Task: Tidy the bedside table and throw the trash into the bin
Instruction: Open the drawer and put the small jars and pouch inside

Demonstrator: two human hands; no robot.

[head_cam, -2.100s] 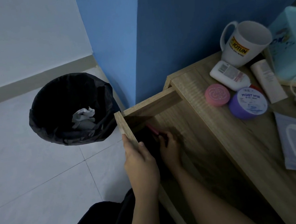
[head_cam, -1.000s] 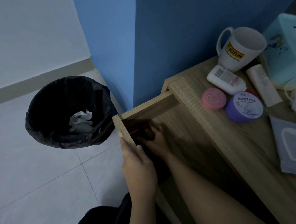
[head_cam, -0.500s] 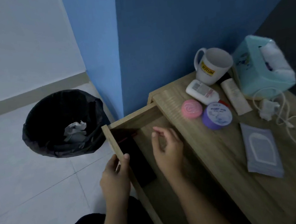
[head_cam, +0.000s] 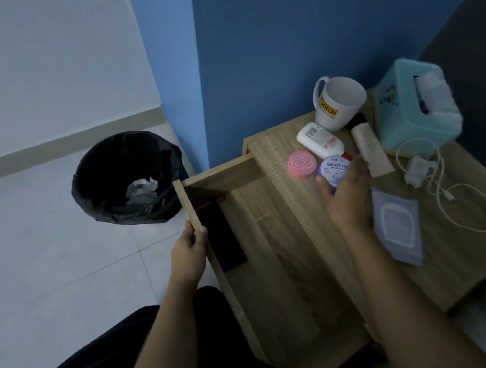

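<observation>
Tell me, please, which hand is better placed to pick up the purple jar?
The right. The right hand is open above the purple jar on the bedside table, with its fingers at the jar's edge. The left hand grips the drawer front, away from the jar.

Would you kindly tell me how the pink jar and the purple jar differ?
The pink jar is smaller than the purple jar. The pink jar's lid bears a white pattern; the purple jar's bears printed words. The pink jar stands uncovered, while the right hand partly hides the purple jar. Both are round, lid up, side by side on the table.
</observation>
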